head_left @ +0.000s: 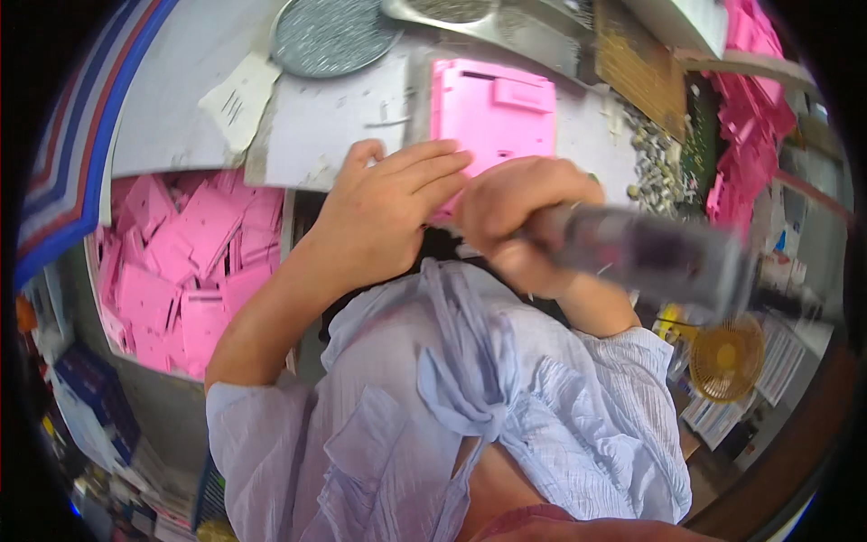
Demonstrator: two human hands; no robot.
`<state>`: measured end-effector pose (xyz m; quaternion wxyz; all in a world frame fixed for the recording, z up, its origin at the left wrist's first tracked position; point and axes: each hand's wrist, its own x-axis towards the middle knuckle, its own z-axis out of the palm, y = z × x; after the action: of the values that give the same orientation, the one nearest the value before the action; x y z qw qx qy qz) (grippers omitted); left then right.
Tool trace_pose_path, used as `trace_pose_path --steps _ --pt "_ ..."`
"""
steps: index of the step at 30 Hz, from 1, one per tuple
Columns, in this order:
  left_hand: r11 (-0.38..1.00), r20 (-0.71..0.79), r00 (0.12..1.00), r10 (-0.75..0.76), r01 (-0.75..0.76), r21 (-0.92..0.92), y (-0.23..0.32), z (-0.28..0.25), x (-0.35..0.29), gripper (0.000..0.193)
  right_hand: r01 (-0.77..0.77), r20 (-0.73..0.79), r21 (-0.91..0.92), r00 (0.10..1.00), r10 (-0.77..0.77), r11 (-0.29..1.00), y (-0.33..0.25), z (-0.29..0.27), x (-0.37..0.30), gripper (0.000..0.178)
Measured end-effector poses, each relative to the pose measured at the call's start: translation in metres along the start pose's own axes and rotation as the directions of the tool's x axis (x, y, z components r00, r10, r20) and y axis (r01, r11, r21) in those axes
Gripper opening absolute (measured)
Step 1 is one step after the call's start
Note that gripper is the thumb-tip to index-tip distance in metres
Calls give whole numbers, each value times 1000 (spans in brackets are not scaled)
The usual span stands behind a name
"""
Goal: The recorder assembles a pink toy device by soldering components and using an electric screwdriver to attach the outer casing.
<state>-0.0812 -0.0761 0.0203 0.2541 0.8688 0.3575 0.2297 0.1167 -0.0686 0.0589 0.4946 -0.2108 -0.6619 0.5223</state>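
A pink plastic housing (506, 113), boxy with a raised block near its far edge, lies on the white worktable in front of me. My left hand (384, 208) has its fingers stretched out, their tips at the housing's left side. Close to the housing's near right part, my right hand (524, 212) is wrapped round a grey electric screwdriver (650, 257). The tool is smeared by motion and points out to the right; its bit cannot be made out. The housing's near edge is partly hidden behind my hands.
Left of me stands a bin (293, 226) full of pink plastic parts. A round tray (334, 36) and a metal tray (533, 41) of small pieces sit at the back. Loose metal bits (655, 163) lie at right, near hanging pink parts (750, 135) and a yellow fan (727, 357).
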Motion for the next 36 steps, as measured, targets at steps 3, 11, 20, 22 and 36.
trace_pose_path --steps 3,11,20,22,36 --pt "999 -46 999 11 -9 38 8 1 15 49 39 -115 98 993 -28 994 -40 -54 5 22" --pt "966 -71 997 26 -7 260 25 42 62 51 134 -466 113 882 -67 985 -2 -108 -5 17" --pt "958 -69 998 1 18 288 26 41 64 47 102 -253 -44 961 -110 994 24 -122 12 23" --pt "955 -81 997 -3 27 294 25 41 61 47 -14 -265 35 964 23 999 -3 -120 5 28" --pt "970 -125 991 48 -17 244 25 45 72 41 -177 -302 -127 944 132 976 -22 -94 -39 20"
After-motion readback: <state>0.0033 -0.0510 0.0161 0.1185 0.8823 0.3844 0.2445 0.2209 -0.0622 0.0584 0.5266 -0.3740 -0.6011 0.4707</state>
